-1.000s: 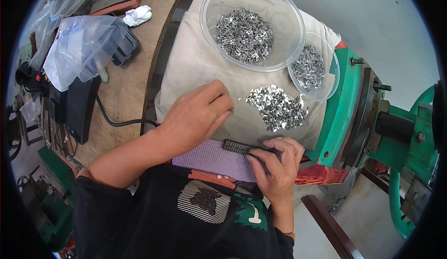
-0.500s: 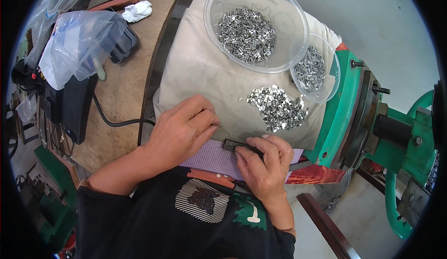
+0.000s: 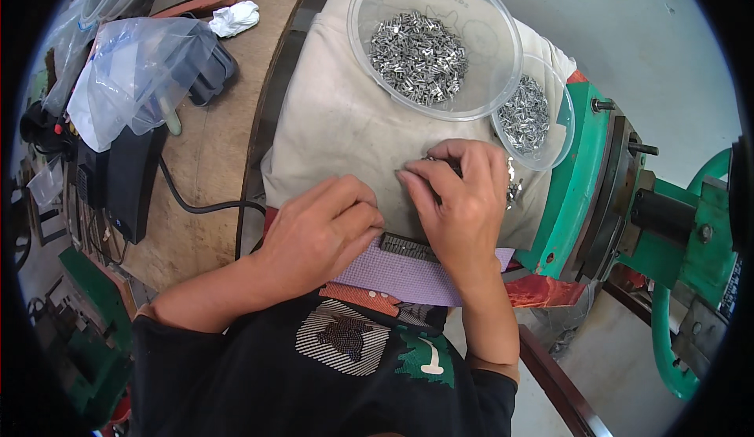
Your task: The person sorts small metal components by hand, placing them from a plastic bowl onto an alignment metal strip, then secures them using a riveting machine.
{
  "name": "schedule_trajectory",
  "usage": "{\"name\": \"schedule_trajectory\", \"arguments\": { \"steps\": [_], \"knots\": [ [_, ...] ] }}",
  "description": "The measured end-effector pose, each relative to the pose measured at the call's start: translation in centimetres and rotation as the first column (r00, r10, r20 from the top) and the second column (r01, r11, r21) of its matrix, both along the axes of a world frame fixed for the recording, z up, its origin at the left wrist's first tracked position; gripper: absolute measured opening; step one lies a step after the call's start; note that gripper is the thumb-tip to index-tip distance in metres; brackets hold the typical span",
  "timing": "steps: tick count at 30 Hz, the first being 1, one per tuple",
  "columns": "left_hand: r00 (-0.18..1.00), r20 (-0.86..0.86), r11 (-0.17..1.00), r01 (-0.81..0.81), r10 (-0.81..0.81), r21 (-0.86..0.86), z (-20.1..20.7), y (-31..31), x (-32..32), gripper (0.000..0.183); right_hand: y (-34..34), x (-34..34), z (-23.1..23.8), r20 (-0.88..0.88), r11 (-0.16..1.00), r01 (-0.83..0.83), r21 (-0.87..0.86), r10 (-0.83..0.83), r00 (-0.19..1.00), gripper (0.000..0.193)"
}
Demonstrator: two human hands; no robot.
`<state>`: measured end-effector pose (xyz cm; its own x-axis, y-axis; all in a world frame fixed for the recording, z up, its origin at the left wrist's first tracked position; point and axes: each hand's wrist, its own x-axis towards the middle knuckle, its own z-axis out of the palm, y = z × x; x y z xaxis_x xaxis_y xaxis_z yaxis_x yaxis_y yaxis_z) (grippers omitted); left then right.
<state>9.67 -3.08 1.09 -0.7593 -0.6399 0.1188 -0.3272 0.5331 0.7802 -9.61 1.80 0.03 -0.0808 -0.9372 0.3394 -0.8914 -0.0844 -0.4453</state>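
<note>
My left hand [image 3: 326, 229] rests at the near edge of the cloth, its fingers curled and thumb pressed to them. Whatever it pinches, if anything, is hidden. Just right of its fingertips, a dark slotted metal block [image 3: 408, 247] lies on the purple textured mat [image 3: 377, 272], untouched by my right hand. My right hand [image 3: 465, 193] is over the pile of small shiny metal pieces [image 3: 514, 184], thumb and fingers drawn together at its left side. The hand covers most of the pile, and I cannot make out what its fingertips hold.
Beyond my hands, a large clear tub [image 3: 491, 60] and a smaller clear tub [image 3: 561, 135] hold small metal parts on the beige cloth [image 3: 322, 115]. A green machine frame [image 3: 577, 178] borders the right. On the left, a wooden bench [image 3: 208, 146] carries a plastic bag [image 3: 129, 68] and a black cable [image 3: 200, 208].
My right hand has let go of the slotted block and moved up and right onto the metal pile. My left hand has shifted slightly right, still curled.
</note>
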Motion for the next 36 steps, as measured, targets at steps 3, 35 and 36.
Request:
{"name": "schedule_trajectory", "arguments": {
  "steps": [3,35,36],
  "knots": [
    [0.999,-0.022,0.999,0.035,-0.035,-0.002,0.1,0.6,-0.2,0.019,-0.1,-0.1,0.0,0.011,1.000,0.015,0.023,-0.015,1.000,0.016],
    [0.980,0.051,0.979,0.196,-0.194,-0.056,-1.2,2.3,-1.9,0.028,9.5,0.0,1.1,0.128,0.995,0.055,0.089,-0.066,0.990,0.026],
    [0.981,0.056,0.980,0.191,-0.188,-0.062,-1.2,2.3,-1.8,0.029,9.3,0.1,1.0,0.128,0.995,0.055,0.088,-0.066,0.990,0.026]
  ]
}}
